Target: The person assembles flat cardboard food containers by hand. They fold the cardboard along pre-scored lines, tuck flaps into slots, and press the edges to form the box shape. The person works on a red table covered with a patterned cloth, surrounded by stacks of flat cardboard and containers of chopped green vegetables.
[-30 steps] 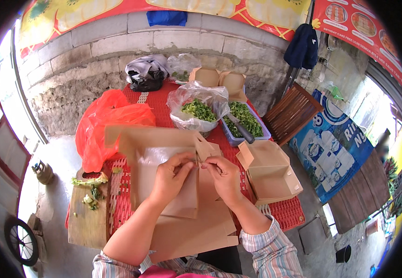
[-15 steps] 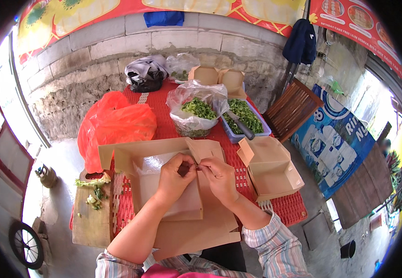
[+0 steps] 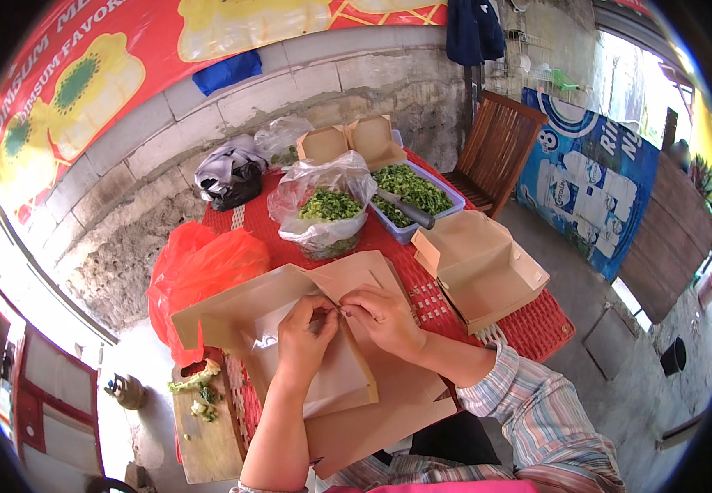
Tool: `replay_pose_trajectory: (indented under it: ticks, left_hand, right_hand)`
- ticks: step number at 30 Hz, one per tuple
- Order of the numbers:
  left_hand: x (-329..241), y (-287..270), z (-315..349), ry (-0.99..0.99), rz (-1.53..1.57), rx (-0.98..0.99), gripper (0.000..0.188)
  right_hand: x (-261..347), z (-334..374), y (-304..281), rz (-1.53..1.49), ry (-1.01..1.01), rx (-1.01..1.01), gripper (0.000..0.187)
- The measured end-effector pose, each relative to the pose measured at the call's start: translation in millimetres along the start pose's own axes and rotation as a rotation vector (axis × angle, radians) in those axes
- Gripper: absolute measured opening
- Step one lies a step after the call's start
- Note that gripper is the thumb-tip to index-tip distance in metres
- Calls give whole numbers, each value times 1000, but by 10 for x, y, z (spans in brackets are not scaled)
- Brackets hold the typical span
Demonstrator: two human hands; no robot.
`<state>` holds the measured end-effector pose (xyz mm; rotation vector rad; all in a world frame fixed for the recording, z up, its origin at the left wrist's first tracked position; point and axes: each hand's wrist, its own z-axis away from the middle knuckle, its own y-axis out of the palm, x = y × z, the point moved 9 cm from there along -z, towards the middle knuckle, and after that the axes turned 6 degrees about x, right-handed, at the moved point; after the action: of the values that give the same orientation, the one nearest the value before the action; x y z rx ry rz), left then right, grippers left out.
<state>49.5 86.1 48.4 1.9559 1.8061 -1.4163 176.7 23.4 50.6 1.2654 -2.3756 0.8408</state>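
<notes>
A partly folded brown cardboard box [image 3: 278,289] with a pale, shiny inside lies in front of me, its lid panel spread to the right. My left hand [image 3: 307,335] reaches over the box's inside, its thumb and finger pinched at the upper right corner. From the other side my right hand [image 3: 385,322] pinches the same corner, fingertips nearly touching the left ones. The small cardboard tab between them is mostly hidden by the fingers. To the right stands a shaped cardboard box [image 3: 487,283] with its lid raised.
The red woven table [image 3: 557,324] carries a clear bag of chopped greens [image 3: 330,205], a blue tray [image 3: 459,200] of greens with a knife [image 3: 416,214] across it, and more boxes [image 3: 376,141]. At left are a red plastic bag [image 3: 200,275] and a cutting board [image 3: 212,450] with vegetable scraps.
The view has turned and tilted, so the table sits slanted. Both hands stay pinched at the same box corner, with only slight finger movement.
</notes>
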Motion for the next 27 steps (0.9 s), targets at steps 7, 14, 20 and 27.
replay_pose_trajectory:
  ticks: [7,14,20,27]
  left_hand:
    - [-98,19,18,63,-136,-10,16]
    - [-146,-29,-15,132,-232,-5,11]
    - [-202,41,7,124,-296,50,8]
    - [-211,57,-16,144,-286,120,8]
  right_hand:
    - [-63,24,25,16,22,37,9]
    - [108,-31,25,27,-22,8,16]
    - [47,-4,83,173,-87,63,19]
    - [-54,-6,116,149,-60,94,21]
